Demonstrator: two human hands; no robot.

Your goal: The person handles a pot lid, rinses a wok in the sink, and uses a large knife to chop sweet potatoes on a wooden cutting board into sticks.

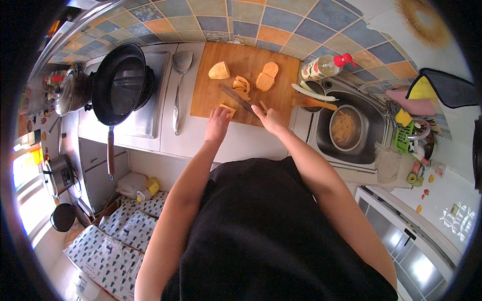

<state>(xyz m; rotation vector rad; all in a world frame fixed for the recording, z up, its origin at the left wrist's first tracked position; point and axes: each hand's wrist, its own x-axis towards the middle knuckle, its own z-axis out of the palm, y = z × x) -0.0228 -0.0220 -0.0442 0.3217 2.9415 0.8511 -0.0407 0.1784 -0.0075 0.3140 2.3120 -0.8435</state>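
On a wooden cutting board [244, 50] lie pieces of orange-fleshed sweet potato. My right hand [272, 120] grips a kitchen knife [237, 98] whose blade points up and left across the board. Under the fingers of my left hand [217, 126] is a flat sweet potato slice [228, 110], held near the board's front edge. A large peeled chunk [219, 70] lies at the back left. Cut strips [241, 84] sit beyond the blade, and overlapping slices [266, 77] rest to their right. One thin piece [263, 105] lies beside my right hand, partly hidden.
Left of the board are a metal spatula [179, 92] and a black frying pan [118, 84] over the stove [160, 94]. To the right, a bowl [345, 128] of strips in water stands in the sink [324, 141]. A red-capped bottle [323, 67] and scallion stalk [314, 93] are nearby.
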